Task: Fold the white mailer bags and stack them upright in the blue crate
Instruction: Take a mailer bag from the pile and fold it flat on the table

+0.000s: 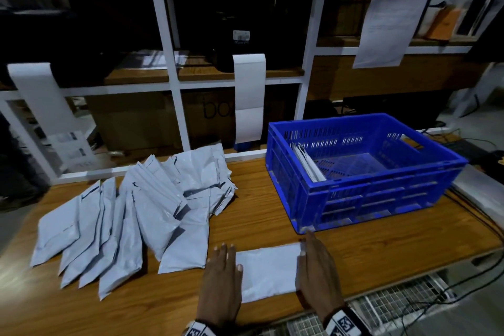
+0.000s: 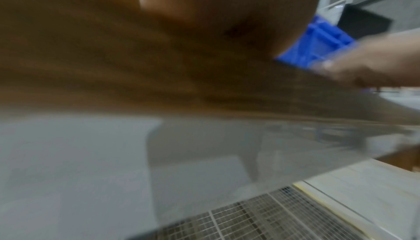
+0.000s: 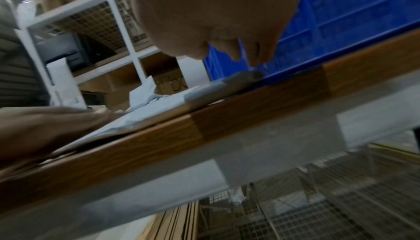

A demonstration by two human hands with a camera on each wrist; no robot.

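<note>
A white mailer bag [image 1: 268, 270] lies flat near the front edge of the wooden table [image 1: 368, 248]. My left hand [image 1: 222, 278] presses its left end with straight fingers. My right hand [image 1: 316, 267] lies flat on its right end; in the right wrist view the right hand's fingertips [image 3: 254, 60] touch the bag [image 3: 204, 91]. A loose pile of white mailer bags [image 1: 136, 213] is spread over the table's left half. The blue crate [image 1: 362, 191] stands at the right, with a few folded bags [image 1: 306, 161] leaning upright against its left wall. The left wrist view is blurred.
White shelving [image 1: 174, 68] with cardboard boxes stands behind the table. White paper strips [image 1: 248, 95] hang from it. Cables [image 1: 485, 226] run along the table's right edge. A wire mesh shelf [image 1: 395, 305] sits below the front edge.
</note>
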